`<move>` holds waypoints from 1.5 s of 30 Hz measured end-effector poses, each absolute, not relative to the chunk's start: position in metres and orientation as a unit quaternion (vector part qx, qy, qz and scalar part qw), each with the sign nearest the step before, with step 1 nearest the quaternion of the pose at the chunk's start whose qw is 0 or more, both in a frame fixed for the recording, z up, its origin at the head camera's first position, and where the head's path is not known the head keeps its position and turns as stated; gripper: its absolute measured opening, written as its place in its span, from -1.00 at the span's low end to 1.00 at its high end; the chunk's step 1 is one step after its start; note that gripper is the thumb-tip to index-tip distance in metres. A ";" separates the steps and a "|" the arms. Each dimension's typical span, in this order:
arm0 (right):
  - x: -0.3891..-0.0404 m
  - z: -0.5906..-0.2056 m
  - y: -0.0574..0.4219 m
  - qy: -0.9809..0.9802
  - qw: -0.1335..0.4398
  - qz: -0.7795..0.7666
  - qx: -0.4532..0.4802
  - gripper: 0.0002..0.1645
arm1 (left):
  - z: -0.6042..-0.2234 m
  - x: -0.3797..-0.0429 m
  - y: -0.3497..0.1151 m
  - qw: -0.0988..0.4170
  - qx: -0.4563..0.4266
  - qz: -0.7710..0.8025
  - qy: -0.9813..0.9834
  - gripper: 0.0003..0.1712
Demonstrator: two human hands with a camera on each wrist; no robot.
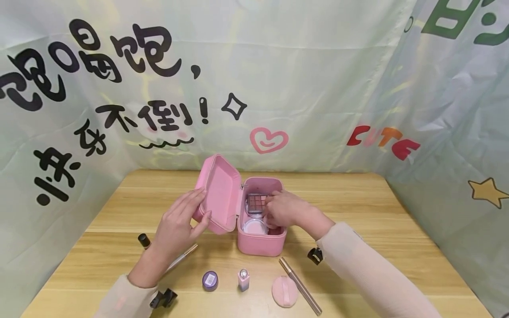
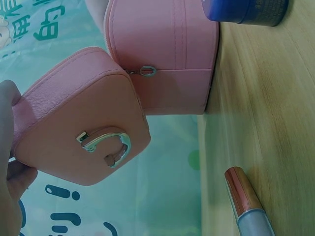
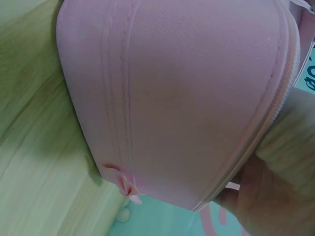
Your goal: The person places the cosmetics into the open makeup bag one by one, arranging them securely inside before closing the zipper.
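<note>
A pink cosmetic case [image 1: 261, 244] stands on the table, its lid [image 1: 222, 194] swung up to the left. My left hand [image 1: 179, 221] holds that lid by its rim, fingers and thumb spread along the edge. Over the case's right wall reaches my right hand [image 1: 288, 210], with its fingertips down inside, beside an eyeshadow palette [image 1: 256, 203]. Whether those fingers grip anything is hidden. A round, clear-lidded compact [image 1: 255, 227] lies inside nearer the front. The left wrist view shows the lid's outer face with a carrying handle [image 2: 120, 142].
Along the front of the wooden table [image 1: 338, 282] are a purple jar [image 1: 210, 281], a small pink bottle [image 1: 244, 280], a pink powder puff [image 1: 284, 291] and a slim brown tube [image 1: 300, 286]. A black-capped item [image 1: 144, 240] and a thin stick [image 1: 183, 256] lie near the left forearm.
</note>
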State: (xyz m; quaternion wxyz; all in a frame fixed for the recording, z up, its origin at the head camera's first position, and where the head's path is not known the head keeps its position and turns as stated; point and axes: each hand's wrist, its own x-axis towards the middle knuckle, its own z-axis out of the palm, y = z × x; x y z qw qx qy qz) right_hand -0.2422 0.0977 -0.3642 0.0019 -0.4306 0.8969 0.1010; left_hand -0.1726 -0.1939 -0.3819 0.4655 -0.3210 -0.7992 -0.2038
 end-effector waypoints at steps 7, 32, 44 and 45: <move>-0.242 -0.367 0.106 0.887 -0.054 0.073 -0.453 -0.71 | -0.382 -0.173 -0.193 0.467 -0.323 -0.204 -0.798 -0.44; -0.221 -0.360 0.129 0.875 -0.147 -0.045 -0.459 -0.61 | -0.381 -0.173 -0.192 0.463 -0.318 -0.212 -0.800 -0.45; -0.199 -0.358 0.148 0.905 -0.145 -0.086 -0.390 -0.45 | -0.382 -0.173 -0.192 0.465 -0.321 -0.211 -0.798 -0.45; -0.198 -0.358 0.149 0.906 -0.144 -0.089 -0.389 -0.44 | -0.382 -0.173 -0.192 0.466 -0.320 -0.211 -0.797 -0.45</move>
